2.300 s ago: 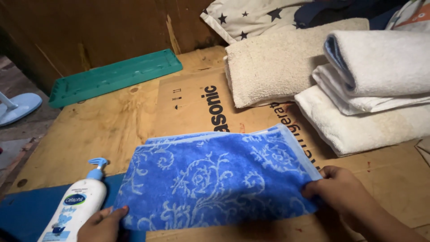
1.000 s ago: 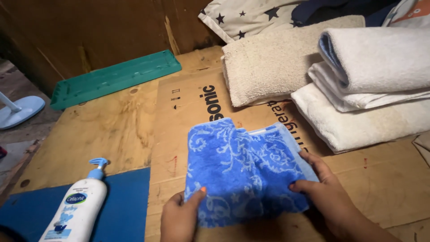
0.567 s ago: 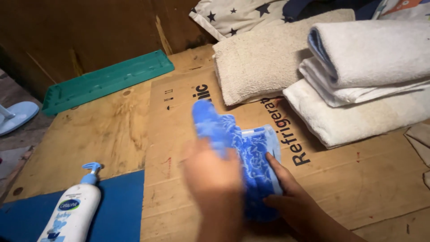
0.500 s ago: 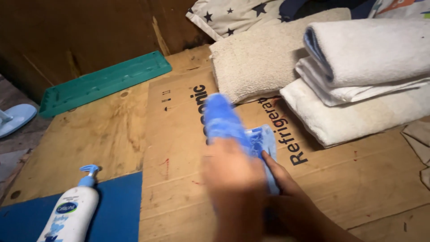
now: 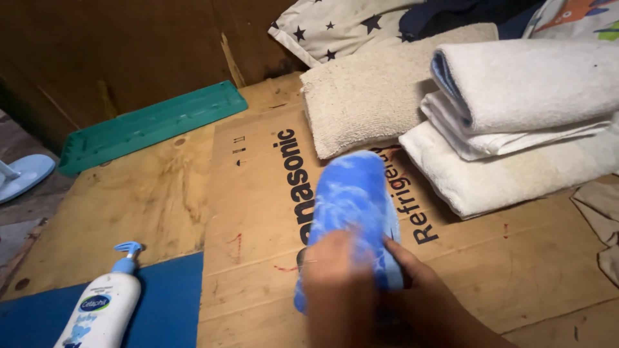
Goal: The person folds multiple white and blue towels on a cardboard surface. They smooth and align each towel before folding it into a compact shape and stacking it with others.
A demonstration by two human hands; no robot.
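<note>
The blue patterned terry towel (image 5: 351, 206) lies folded into a narrow, thick strip on the flattened brown cardboard sheet (image 5: 258, 212) that covers the plywood bench (image 5: 129, 212), near the front edge and just in front of the stacked linen. The left hand (image 5: 338, 283) lies on top of the strip's near end, pressing it down, and the right hand (image 5: 419, 296) sits against its right side with fingers at the edge; both are motion-blurred, so whether either grip is closed on the cloth or merely flat on it cannot be told. Judging by its shape, the folding looks well advanced: the towel is already narrow and layered, though it is not yet on any pile. Beyond it rest a folded beige towel (image 5: 367, 90) and, to its right, a stack of folded white towels (image 5: 516, 116), with a star-printed white cloth (image 5: 335, 26) behind them. A white pump bottle with a blue nozzle (image 5: 103, 303) lies on a dark blue mat (image 5: 174, 303) at the lower left, cut off by the frame's edge; a long green plastic tray (image 5: 148, 122) sits at the far left. The towel's near end is hidden under the hands, and its pattern is smeared by blur.
</note>
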